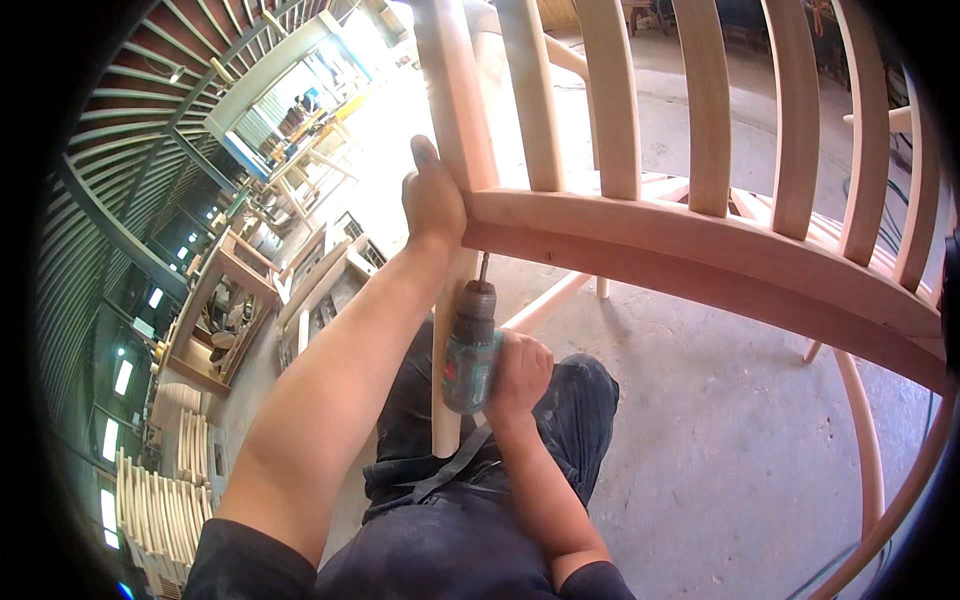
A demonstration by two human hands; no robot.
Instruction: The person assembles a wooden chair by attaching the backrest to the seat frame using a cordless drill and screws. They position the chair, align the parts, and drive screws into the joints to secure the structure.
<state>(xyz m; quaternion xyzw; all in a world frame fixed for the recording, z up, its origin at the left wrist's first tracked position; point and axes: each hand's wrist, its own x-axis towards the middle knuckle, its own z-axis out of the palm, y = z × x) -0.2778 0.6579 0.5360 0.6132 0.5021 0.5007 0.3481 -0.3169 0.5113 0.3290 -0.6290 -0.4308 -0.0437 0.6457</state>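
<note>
A slatted wooden chair back (640, 225) of pale, bare wood stands in front of me, its upright slats joined into a curved lower rail. My left hand (435, 205) grips the left post where it meets that rail; the thumb points up and the fingers are hidden behind the wood. Below the rail, my right hand (520, 378) is wrapped around a green and black cordless drill (473, 360). Its bit (486, 268) points up, with the tip at the rail's underside near the left end; whether it has entered the wood I cannot tell. A wooden leg (446, 425) runs down beside the drill.
Grey concrete floor (690, 480) lies to the right, with chair legs (860, 440) and a thin cable (820, 570) there. Stacked curved wooden parts (160, 510) stand at lower left. A wooden workbench frame (215, 310) and more furniture parts (325, 270) line the left side.
</note>
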